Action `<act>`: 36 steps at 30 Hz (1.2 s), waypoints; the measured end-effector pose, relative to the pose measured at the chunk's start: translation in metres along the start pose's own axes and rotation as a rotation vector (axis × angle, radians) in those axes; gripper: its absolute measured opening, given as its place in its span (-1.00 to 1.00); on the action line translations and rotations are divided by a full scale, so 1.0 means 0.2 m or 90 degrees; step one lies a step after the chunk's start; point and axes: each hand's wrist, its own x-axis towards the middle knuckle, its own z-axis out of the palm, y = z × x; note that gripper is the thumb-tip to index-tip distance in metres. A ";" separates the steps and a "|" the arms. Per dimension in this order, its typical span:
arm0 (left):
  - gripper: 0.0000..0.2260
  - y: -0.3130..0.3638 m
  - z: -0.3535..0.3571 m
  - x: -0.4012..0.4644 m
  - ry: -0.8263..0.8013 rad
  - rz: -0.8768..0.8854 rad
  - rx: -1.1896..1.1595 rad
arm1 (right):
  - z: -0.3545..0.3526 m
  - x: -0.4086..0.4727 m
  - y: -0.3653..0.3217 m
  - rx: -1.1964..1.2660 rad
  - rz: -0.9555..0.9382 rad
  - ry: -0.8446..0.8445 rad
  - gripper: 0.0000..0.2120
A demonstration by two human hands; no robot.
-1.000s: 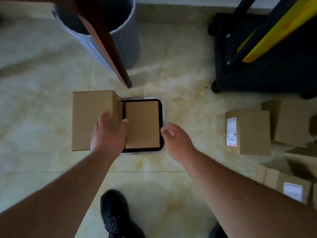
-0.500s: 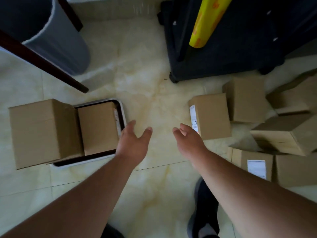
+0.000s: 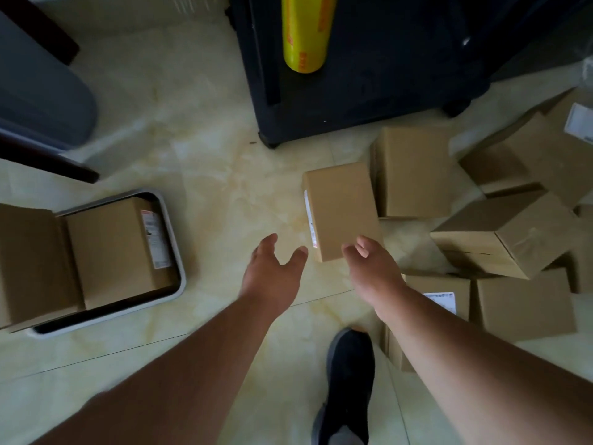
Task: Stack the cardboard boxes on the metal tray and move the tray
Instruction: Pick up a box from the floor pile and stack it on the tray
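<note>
The metal tray (image 3: 176,245) lies on the floor at the left. Two cardboard boxes stand on it: a taller one (image 3: 32,264) at the left edge of the view and a lower one with a white label (image 3: 115,248) beside it. A tall narrow box with a side label (image 3: 343,207) stands on the floor mid-frame. My left hand (image 3: 272,277) is open just left of its near end. My right hand (image 3: 369,268) is open at its near right corner, fingers spread, holding nothing.
Several more cardboard boxes (image 3: 414,171) lie piled at the right. A dark wheeled cart (image 3: 369,75) with a yellow film roll (image 3: 305,30) stands behind. A grey bin (image 3: 41,88) and a dark wooden leg (image 3: 45,162) are at the upper left. My black shoe (image 3: 349,383) is below.
My left hand has let go of the taller box on the tray. Both hands and my view have swung right, toward the narrow labelled box on the floor.
</note>
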 end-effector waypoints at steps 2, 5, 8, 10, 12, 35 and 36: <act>-0.33 0.03 0.09 0.01 -0.009 -0.005 0.008 | -0.07 0.06 0.05 -0.004 0.004 0.008 -0.44; -0.33 0.06 0.21 0.03 -0.020 -0.011 0.014 | -0.15 0.13 0.12 -0.017 0.005 0.031 -0.43; -0.32 0.08 0.31 0.05 -0.032 -0.021 0.009 | -0.20 0.19 0.17 -0.025 0.011 0.048 -0.42; -0.32 0.08 0.36 0.07 -0.039 -0.032 0.001 | -0.23 0.22 0.19 -0.025 0.019 0.051 -0.41; -0.31 0.08 0.40 0.10 -0.039 -0.039 -0.010 | -0.23 0.26 0.21 -0.022 0.022 0.045 -0.39; -0.59 0.01 0.30 0.24 -0.034 -0.037 -0.073 | -0.11 0.28 0.05 -0.075 -0.036 -0.049 -0.59; -0.59 0.01 0.27 0.22 -0.032 -0.037 -0.076 | -0.10 0.26 0.02 -0.071 -0.043 -0.047 -0.63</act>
